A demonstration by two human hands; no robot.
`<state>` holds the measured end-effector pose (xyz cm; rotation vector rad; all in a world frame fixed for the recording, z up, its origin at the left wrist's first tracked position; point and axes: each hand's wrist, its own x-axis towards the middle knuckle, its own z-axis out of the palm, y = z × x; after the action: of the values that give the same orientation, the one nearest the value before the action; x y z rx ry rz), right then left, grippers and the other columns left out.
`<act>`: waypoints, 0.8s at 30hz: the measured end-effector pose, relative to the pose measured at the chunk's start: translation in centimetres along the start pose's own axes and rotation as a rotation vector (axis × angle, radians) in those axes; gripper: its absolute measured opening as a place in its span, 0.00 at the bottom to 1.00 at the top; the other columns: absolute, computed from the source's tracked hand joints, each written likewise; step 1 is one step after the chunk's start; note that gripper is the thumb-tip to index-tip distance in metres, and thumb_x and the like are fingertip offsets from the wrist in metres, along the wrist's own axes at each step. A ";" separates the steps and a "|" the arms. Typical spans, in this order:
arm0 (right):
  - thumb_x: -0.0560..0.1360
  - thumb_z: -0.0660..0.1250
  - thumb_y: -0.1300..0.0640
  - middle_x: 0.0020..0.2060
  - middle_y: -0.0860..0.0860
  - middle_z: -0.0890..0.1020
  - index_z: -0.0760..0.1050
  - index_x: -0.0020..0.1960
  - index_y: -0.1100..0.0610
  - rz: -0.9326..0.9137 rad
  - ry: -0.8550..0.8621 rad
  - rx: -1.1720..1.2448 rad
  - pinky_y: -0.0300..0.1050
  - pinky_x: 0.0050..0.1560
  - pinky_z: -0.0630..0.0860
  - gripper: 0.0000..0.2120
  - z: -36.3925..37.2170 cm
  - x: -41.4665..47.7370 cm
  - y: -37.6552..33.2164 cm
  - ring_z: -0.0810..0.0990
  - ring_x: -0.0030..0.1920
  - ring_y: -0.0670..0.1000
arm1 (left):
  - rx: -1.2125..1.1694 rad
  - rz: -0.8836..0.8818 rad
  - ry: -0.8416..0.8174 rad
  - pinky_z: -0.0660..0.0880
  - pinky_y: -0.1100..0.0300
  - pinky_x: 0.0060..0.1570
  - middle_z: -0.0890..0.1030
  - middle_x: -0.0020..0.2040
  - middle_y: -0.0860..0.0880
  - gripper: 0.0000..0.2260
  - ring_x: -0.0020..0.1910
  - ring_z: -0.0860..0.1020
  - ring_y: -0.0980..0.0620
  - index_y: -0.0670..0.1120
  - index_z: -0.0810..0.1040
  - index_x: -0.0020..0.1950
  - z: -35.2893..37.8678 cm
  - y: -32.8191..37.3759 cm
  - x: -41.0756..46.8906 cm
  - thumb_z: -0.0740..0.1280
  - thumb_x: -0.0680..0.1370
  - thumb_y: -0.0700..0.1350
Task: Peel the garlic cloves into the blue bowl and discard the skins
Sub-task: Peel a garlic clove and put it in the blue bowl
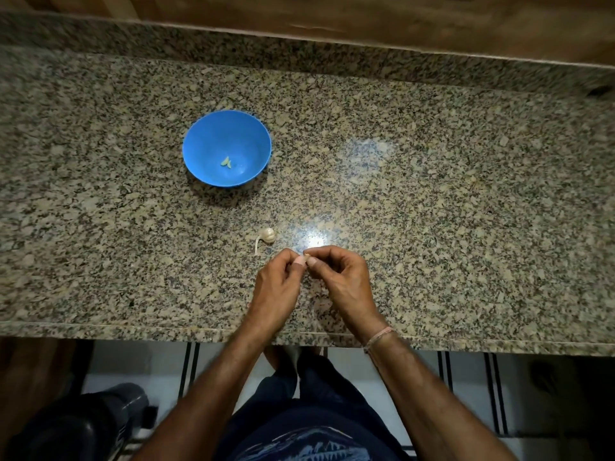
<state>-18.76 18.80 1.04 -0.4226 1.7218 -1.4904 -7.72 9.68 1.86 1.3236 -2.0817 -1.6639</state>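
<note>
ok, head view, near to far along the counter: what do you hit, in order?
Nearest, the left hand and right hand, both pinching a clove → garlic bulb → blue bowl, peeled cloves inside → back ledge.

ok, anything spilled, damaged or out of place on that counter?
Nothing stands out. The round blue plastic bowl sits upright on the speckled granite counter, pale peeled cloves inside; the small white garlic bulb lies near it; left hand and right hand pinch a garlic clove.
</note>
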 end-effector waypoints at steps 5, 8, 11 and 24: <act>0.79 0.73 0.61 0.51 0.53 0.88 0.85 0.56 0.59 0.010 -0.082 -0.057 0.56 0.61 0.83 0.06 -0.9 1.2 0.0 0.86 0.56 0.52 | -0.017 -0.014 0.035 0.67 0.70 0.34 0.76 0.38 0.54 0.10 0.34 0.72 0.63 0.47 0.76 0.49 0.7 -0.3 0.4 0.60 0.87 0.49; 0.79 0.73 0.61 0.51 0.51 0.88 0.85 0.56 0.58 0.008 -0.091 -0.107 0.54 0.61 0.83 0.07 -1.2 1.7 0.3 0.86 0.55 0.50 | -0.291 -0.184 -0.021 0.68 0.62 0.35 0.76 0.38 0.53 0.10 0.37 0.72 0.55 0.49 0.79 0.51 1.4 -1.1 0.9 0.60 0.87 0.49; 0.79 0.72 0.62 0.51 0.49 0.88 0.85 0.56 0.58 -0.014 -0.082 -0.179 0.51 0.60 0.83 0.07 -1.3 2.2 0.5 0.86 0.54 0.47 | -0.585 -0.318 -0.035 0.68 0.60 0.35 0.76 0.35 0.54 0.09 0.35 0.72 0.56 0.48 0.81 0.54 2.0 -1.3 1.2 0.61 0.87 0.45; 0.78 0.75 0.57 0.46 0.48 0.87 0.85 0.50 0.55 -0.054 -0.081 -0.259 0.47 0.56 0.84 0.02 -1.9 3.5 0.1 0.86 0.50 0.46 | -0.023 -0.074 0.140 0.71 0.65 0.38 0.81 0.43 0.53 0.09 0.41 0.78 0.56 0.49 0.79 0.50 2.3 -0.6 1.3 0.63 0.85 0.50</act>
<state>-22.31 17.64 -0.34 -0.6600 1.8579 -1.2721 -9.60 10.42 -0.01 1.4808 -1.9520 -1.5686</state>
